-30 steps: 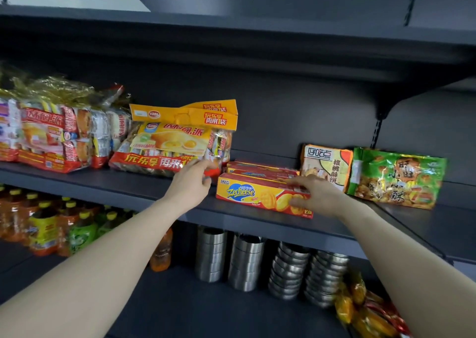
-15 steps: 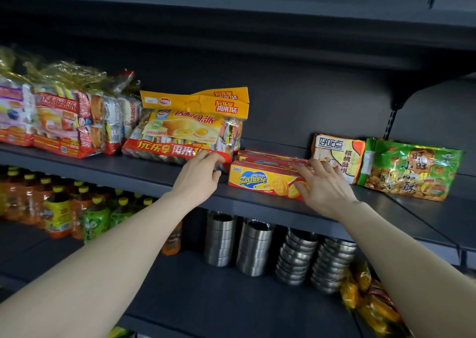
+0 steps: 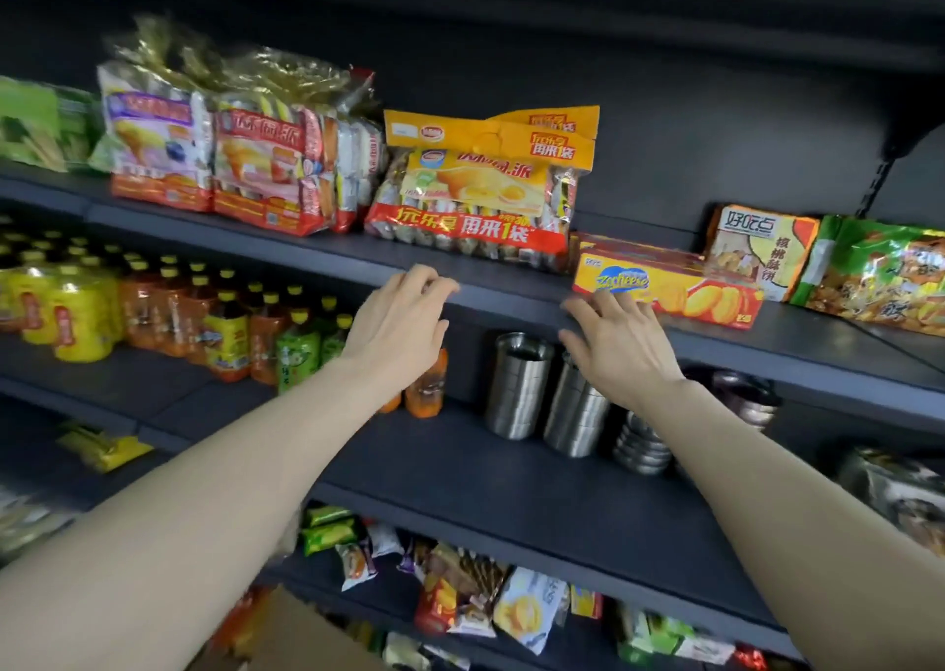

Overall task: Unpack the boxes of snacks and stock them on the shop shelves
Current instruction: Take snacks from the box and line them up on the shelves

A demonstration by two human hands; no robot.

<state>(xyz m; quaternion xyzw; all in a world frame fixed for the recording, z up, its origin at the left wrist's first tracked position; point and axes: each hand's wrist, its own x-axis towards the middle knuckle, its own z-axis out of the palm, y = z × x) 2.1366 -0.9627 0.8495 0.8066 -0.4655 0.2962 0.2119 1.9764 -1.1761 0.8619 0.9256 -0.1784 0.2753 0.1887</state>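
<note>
Orange Zecheese biscuit boxes (image 3: 675,289) lie stacked flat on the upper dark shelf (image 3: 511,292), right of a yellow and red bag of egg-yolk pies (image 3: 475,200). My right hand (image 3: 616,346) hovers just below the front box's left end, fingers spread and relaxed, holding nothing. My left hand (image 3: 396,325) hangs in front of the shelf edge below the pie bag, fingers loosely curled and empty.
More pie bags (image 3: 240,159) fill the shelf's left part; a walnut-cookie pack (image 3: 757,251) and a green snack bag (image 3: 879,271) stand at the right. Below are drink bottles (image 3: 225,328), steel cups (image 3: 519,387) and bowls (image 3: 642,443). Loose snack packs (image 3: 491,599) and a cardboard box (image 3: 307,640) sit lowest.
Both hands have pulled back and down off the pie bag and the biscuit boxes. The camera has tilted down, showing the lower shelves and a cardboard box.
</note>
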